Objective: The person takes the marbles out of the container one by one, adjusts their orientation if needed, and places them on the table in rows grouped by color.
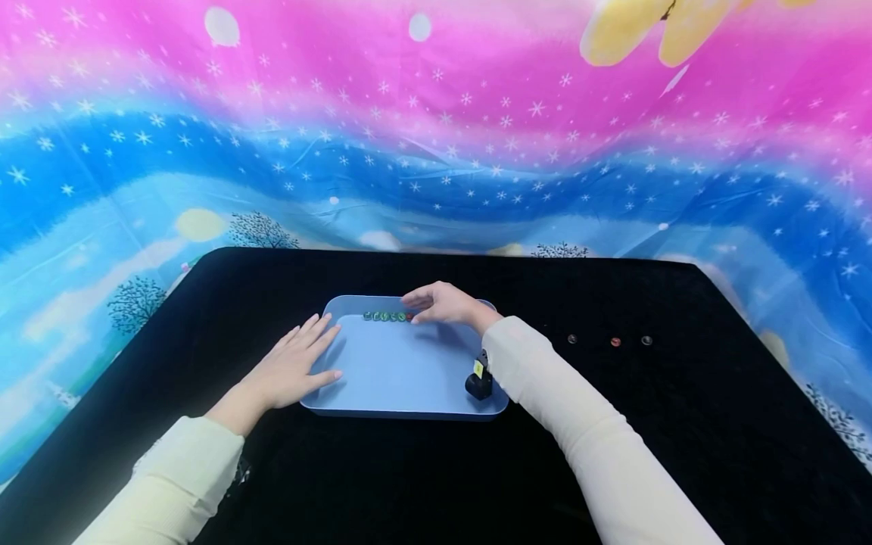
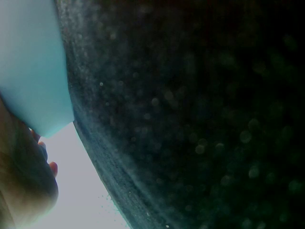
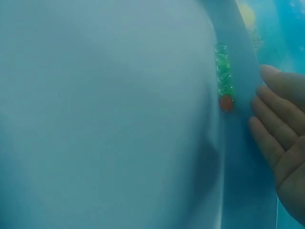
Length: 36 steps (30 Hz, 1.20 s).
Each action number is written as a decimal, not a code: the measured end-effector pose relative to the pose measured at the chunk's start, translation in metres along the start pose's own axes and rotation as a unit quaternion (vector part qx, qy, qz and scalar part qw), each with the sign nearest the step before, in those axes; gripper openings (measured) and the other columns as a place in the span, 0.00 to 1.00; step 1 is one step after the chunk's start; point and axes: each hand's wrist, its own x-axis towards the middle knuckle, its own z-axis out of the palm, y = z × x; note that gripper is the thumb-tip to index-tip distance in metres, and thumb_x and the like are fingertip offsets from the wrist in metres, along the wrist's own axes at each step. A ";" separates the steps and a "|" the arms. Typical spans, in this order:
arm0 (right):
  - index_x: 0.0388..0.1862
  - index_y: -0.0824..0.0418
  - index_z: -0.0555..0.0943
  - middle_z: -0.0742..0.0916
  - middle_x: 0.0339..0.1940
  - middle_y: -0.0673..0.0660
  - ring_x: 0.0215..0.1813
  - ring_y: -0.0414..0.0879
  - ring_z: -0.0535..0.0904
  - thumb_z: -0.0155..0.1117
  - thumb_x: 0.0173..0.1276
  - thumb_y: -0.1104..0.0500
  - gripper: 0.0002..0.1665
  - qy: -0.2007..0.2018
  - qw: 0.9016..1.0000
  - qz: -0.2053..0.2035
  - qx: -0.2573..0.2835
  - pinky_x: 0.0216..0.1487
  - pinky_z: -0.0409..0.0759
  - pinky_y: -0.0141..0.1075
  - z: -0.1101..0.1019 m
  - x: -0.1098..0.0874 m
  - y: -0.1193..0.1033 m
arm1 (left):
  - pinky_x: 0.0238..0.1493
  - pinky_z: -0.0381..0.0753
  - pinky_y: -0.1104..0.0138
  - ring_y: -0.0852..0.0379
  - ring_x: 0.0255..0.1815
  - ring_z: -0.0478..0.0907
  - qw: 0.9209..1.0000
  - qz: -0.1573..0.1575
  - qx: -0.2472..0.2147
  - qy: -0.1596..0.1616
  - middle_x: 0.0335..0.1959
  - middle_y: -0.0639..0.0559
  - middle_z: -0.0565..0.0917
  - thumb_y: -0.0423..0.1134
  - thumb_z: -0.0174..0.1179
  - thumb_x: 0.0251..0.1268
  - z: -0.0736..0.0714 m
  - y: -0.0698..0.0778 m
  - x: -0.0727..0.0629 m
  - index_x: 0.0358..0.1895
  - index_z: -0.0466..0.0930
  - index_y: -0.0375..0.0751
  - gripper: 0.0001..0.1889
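Note:
A shallow blue tray (image 1: 395,371) lies on the black-covered table. Along its far inner wall runs a row of several green glass marbles (image 1: 383,316), with one orange-red marble (image 3: 226,103) at the right end. My right hand (image 1: 446,303) is over the tray's far right part, beside that end of the row; its fingers look extended and hold nothing in the right wrist view. My left hand (image 1: 286,371) is spread at the tray's left rim, fingertips over the edge. Only part of it shows in the left wrist view.
Right of the tray, a clear marble (image 1: 572,339), an orange marble (image 1: 616,342) and another clear marble (image 1: 647,341) lie apart on the black cloth (image 1: 381,484). A patterned curtain (image 1: 436,136) hangs behind the table. A black camera (image 1: 479,386) sits at my right wrist.

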 end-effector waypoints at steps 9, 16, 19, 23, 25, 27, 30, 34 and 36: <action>0.57 0.61 0.69 0.75 0.54 0.53 0.54 0.41 0.71 0.60 0.56 0.64 0.27 -0.013 1.000 0.005 -0.018 0.48 0.70 0.31 0.005 0.003 0.000 | 0.61 0.42 0.50 0.45 0.66 0.38 1.000 -0.002 -0.003 -0.001 0.67 0.43 0.47 0.61 0.46 0.56 0.000 0.000 -0.001 0.66 0.50 0.41 0.39; 0.57 0.60 0.70 0.77 0.53 0.53 0.52 0.41 0.72 0.60 0.57 0.65 0.26 -0.018 0.999 0.024 -0.031 0.47 0.71 0.30 0.007 0.003 0.001 | 0.61 0.42 0.50 0.45 0.66 0.38 1.000 -0.001 -0.003 -0.002 0.67 0.43 0.46 0.61 0.46 0.56 0.002 -0.001 -0.001 0.66 0.50 0.40 0.39; 0.56 0.59 0.71 0.78 0.51 0.52 0.52 0.40 0.72 0.60 0.57 0.65 0.26 -0.016 0.998 0.026 -0.063 0.47 0.71 0.30 0.008 0.003 0.000 | 0.61 0.42 0.50 0.46 0.66 0.38 1.000 0.000 -0.001 -0.002 0.67 0.43 0.46 0.61 0.46 0.56 0.001 -0.001 0.000 0.66 0.50 0.41 0.39; 0.56 0.58 0.71 0.79 0.49 0.50 0.52 0.39 0.72 0.59 0.57 0.64 0.25 -0.015 0.991 0.017 -0.133 0.48 0.70 0.30 0.009 0.003 -0.002 | 0.61 0.42 0.50 0.46 0.66 0.38 1.000 -0.001 0.002 -0.004 0.67 0.43 0.46 0.61 0.46 0.56 0.000 -0.001 0.001 0.66 0.49 0.41 0.39; 0.55 0.57 0.72 0.79 0.48 0.50 0.52 0.39 0.71 0.59 0.58 0.63 0.24 -0.014 0.986 0.013 -0.165 0.49 0.69 0.31 0.010 0.003 -0.003 | 0.61 0.41 0.50 0.46 0.66 0.38 1.000 -0.003 0.001 -0.006 0.67 0.43 0.46 0.61 0.46 0.56 0.000 0.000 0.001 0.66 0.49 0.41 0.39; 0.55 0.57 0.72 0.79 0.48 0.49 0.52 0.39 0.71 0.59 0.58 0.62 0.23 -0.011 0.980 0.010 -0.198 0.50 0.68 0.31 0.011 0.003 -0.004 | 0.61 0.41 0.50 0.46 0.66 0.38 1.000 -0.004 -0.001 -0.007 0.67 0.43 0.46 0.61 0.46 0.56 0.000 0.000 0.001 0.66 0.49 0.41 0.39; 0.53 0.57 0.74 0.80 0.47 0.49 0.51 0.40 0.72 0.58 0.59 0.62 0.21 -0.002 0.971 0.004 -0.241 0.50 0.68 0.32 0.013 0.002 -0.008 | 0.61 0.41 0.50 0.45 0.66 0.38 1.000 -0.004 -0.001 -0.008 0.67 0.43 0.46 0.61 0.46 0.56 -0.001 0.000 0.001 0.66 0.49 0.41 0.39; 0.51 0.57 0.76 0.80 0.46 0.49 0.50 0.41 0.73 0.57 0.60 0.62 0.18 0.007 0.956 -0.002 -0.294 0.49 0.69 0.33 0.015 0.001 -0.013 | 0.61 0.41 0.50 0.45 0.66 0.38 1.000 -0.003 0.001 -0.006 0.67 0.43 0.46 0.61 0.46 0.56 0.000 -0.001 0.001 0.66 0.50 0.40 0.39; 0.49 0.57 0.77 0.81 0.45 0.49 0.49 0.41 0.73 0.56 0.60 0.62 0.16 0.011 0.947 -0.008 -0.321 0.49 0.70 0.33 0.016 0.001 -0.014 | 0.61 0.42 0.50 0.45 0.66 0.38 1.000 -0.002 0.001 -0.006 0.67 0.43 0.46 0.61 0.46 0.56 0.000 -0.001 0.002 0.66 0.50 0.40 0.39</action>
